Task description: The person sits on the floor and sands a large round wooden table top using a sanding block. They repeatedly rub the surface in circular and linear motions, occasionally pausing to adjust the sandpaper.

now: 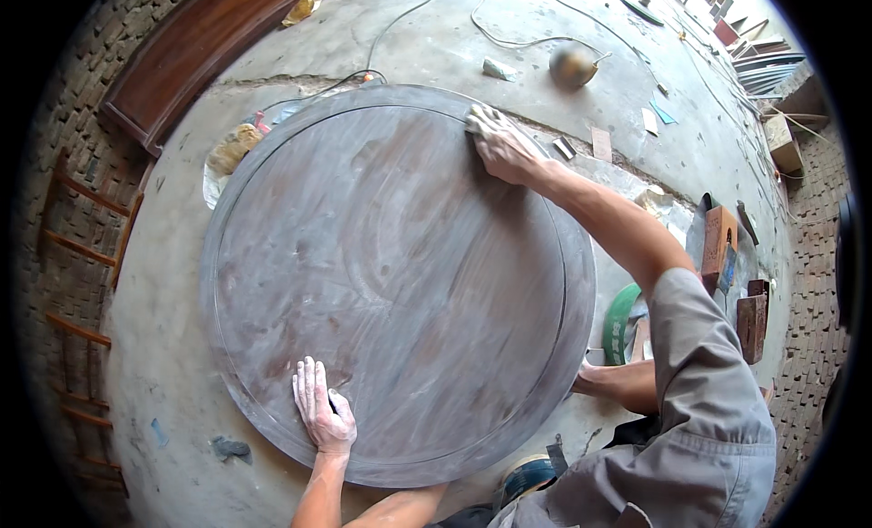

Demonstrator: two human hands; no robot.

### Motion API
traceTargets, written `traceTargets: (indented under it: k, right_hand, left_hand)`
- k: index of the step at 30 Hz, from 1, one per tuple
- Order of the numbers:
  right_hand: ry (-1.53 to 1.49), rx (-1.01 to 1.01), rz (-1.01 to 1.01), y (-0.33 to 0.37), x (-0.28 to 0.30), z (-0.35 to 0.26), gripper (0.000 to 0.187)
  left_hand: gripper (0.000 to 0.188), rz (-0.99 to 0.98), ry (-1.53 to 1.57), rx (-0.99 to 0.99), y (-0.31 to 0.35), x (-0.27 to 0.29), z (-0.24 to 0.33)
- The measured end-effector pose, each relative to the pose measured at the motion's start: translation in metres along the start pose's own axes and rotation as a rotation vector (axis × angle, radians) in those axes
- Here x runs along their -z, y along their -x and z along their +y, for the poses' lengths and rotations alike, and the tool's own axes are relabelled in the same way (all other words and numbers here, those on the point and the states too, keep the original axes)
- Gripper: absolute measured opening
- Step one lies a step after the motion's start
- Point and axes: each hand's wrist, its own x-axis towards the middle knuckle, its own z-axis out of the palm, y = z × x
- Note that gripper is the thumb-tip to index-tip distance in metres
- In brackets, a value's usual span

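Tabletop (391, 283), round, dusty and dark, is lying flat on the concrete floor (173, 283), spanning the whole space between the two hands. Right hand (501, 146) is reaching to the far rim, fingers curled over a small pale pad (474, 121) and pressing it onto the grooved edge. Left hand (320, 410) is resting open and flat, fingers spread, on the near side, holding nothing. It looks like rim sanding is underway, with the left hand bracing. Following the curve further would probably call for steady pressure and shifting the body. Wooden blocks (736, 273) are sitting beyond the right elbow.
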Motion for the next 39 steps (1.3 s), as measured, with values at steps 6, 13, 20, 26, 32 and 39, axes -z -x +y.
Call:
traceTargets:
  k: [6,13,20,26,32,39]
  right_hand:
    - [-0.105,0.023,-0.002,0.019,0.003,-0.001,0.044]
    - [0.157,0.08,-0.052,-0.02,-0.016,0.004,0.047]
    - [0.008,-0.11,0.024,0.03,0.004,-0.02,0.049]
    - [0.186,-0.139,-0.14,-0.048,-0.023,-0.002,0.053]
    - [0.031,-0.236,-0.14,-0.038,-0.024,-0.032,0.054]
    - [0.117,-0.063,-0.092,-0.031,-0.006,-0.005,0.05]
  left_hand:
    - [0.056,0.013,-0.013,0.007,0.006,0.006,-0.006]
    - [0.057,-0.009,0.017,-0.015,0.0,-0.003,0.004]
    - [0.058,0.012,-0.019,0.01,0.003,0.007,-0.004]
    - [0.058,-0.012,0.02,-0.017,-0.002,-0.008,0.001]
    - [0.057,0.0,-0.038,0.014,0.008,0.008,-0.008]
    - [0.057,-0.011,0.01,-0.033,-0.001,-0.001,-0.005]
